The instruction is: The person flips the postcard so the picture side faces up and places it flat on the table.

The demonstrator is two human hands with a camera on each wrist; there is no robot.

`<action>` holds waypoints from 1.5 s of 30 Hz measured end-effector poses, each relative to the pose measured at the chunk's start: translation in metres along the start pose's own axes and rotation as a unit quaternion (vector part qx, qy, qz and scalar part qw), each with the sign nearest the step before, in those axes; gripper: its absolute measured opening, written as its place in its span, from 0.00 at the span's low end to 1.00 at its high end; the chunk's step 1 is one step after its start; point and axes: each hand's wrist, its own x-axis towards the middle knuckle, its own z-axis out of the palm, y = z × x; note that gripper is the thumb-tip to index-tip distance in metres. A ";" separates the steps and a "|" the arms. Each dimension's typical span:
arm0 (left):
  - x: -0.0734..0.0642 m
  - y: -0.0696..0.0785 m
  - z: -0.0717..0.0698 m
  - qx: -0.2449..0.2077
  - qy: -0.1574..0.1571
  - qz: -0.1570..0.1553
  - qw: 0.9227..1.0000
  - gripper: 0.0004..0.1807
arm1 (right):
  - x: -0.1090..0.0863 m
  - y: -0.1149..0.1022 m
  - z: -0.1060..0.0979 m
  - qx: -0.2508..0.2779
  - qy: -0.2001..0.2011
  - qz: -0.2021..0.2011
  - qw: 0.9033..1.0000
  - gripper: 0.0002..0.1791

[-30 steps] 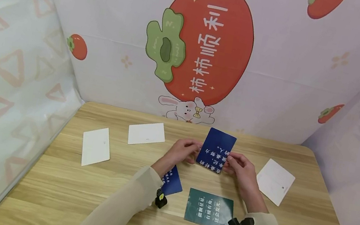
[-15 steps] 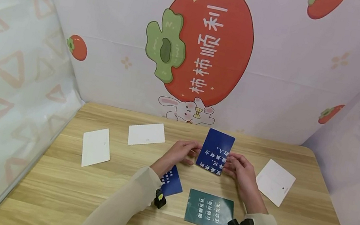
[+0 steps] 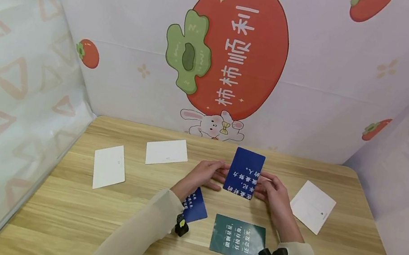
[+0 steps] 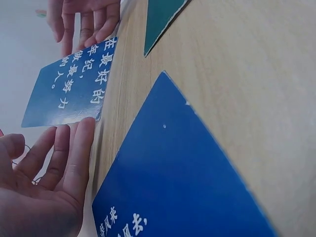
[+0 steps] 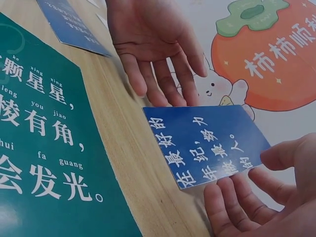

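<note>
Between my two hands a blue card (image 3: 244, 173) with white Chinese writing stands tilted, close over the wooden table. Its writing shows fully in the right wrist view. My left hand (image 3: 204, 175) touches one side edge with outstretched fingertips (image 4: 86, 131), its thumb apart from the card. At the opposite edge, my right hand (image 3: 274, 194) has its fingers against and partly behind the card; its thumb (image 5: 276, 155) comes close to the corner. A second blue card (image 4: 173, 163) lies below my left wrist, partly hidden by the sleeve. Near my right wrist lies a green card (image 3: 238, 238) with white writing.
Two white cards lie on the left: one card (image 3: 109, 167) near the side and another card (image 3: 167, 152) towards the back. A third white card (image 3: 313, 207) is to the right of my right hand. A printed cloth (image 3: 320, 75) rises behind the table (image 3: 80, 224).
The card between my hands has shifted slightly left and down in the head view and turned a little. Both hands stay at its edges; the other cards have not moved.
</note>
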 end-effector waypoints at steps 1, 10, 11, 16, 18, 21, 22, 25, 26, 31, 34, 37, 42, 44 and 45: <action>0.000 0.000 0.000 -0.001 -0.003 -0.001 1.000 0.26 | 0.000 0.000 0.000 -0.004 0.000 0.001 1.000 0.27; -0.003 0.001 -0.005 0.003 -0.024 -0.005 1.000 0.35 | -0.002 -0.004 -0.002 -0.029 -0.020 0.016 0.999 0.34; -0.003 0.001 -0.005 0.002 -0.025 -0.008 1.000 0.35 | -0.002 -0.004 -0.002 -0.031 -0.021 0.017 0.999 0.34; -0.004 0.002 -0.007 0.003 -0.030 -0.015 0.999 0.36 | -0.002 -0.007 -0.002 -0.045 -0.025 0.028 0.998 0.32; -0.005 0.003 -0.007 0.004 -0.032 -0.019 0.999 0.36 | -0.002 -0.008 -0.003 -0.055 -0.028 0.032 0.998 0.32; -0.006 0.003 -0.007 0.004 -0.033 -0.026 0.999 0.37 | -0.001 -0.009 -0.004 -0.068 -0.037 0.037 0.996 0.31; -0.007 0.003 -0.007 0.003 -0.033 -0.028 0.999 0.37 | -0.001 -0.009 -0.004 -0.072 -0.040 0.038 0.996 0.32; -0.008 0.004 -0.006 0.000 -0.033 -0.034 0.999 0.36 | 0.000 -0.009 -0.004 -0.078 -0.045 0.040 0.995 0.32; -0.008 0.004 -0.006 -0.001 -0.033 -0.036 0.999 0.36 | 0.001 -0.009 -0.005 -0.079 -0.046 0.040 0.995 0.32; -0.011 0.005 -0.007 0.001 -0.032 -0.041 0.999 0.35 | 0.001 -0.007 -0.005 -0.087 -0.046 0.037 0.995 0.32; -0.011 0.005 -0.008 0.002 -0.032 -0.047 0.998 0.34 | 0.001 -0.007 -0.004 -0.090 -0.043 0.037 0.994 0.31; -0.011 0.006 -0.010 0.004 -0.035 -0.048 0.998 0.34 | 0.000 -0.006 -0.004 -0.093 -0.039 0.039 0.994 0.31; -0.011 0.005 -0.013 0.004 -0.036 -0.039 0.999 0.34 | -0.001 -0.008 -0.003 -0.094 -0.030 0.037 0.994 0.31; -0.011 0.005 -0.015 0.002 -0.038 -0.036 0.999 0.34 | -0.002 -0.009 -0.003 -0.095 -0.025 0.036 0.995 0.31; -0.011 0.004 -0.015 0.001 -0.039 -0.035 0.999 0.34 | -0.002 -0.008 -0.003 -0.098 -0.022 0.035 0.994 0.31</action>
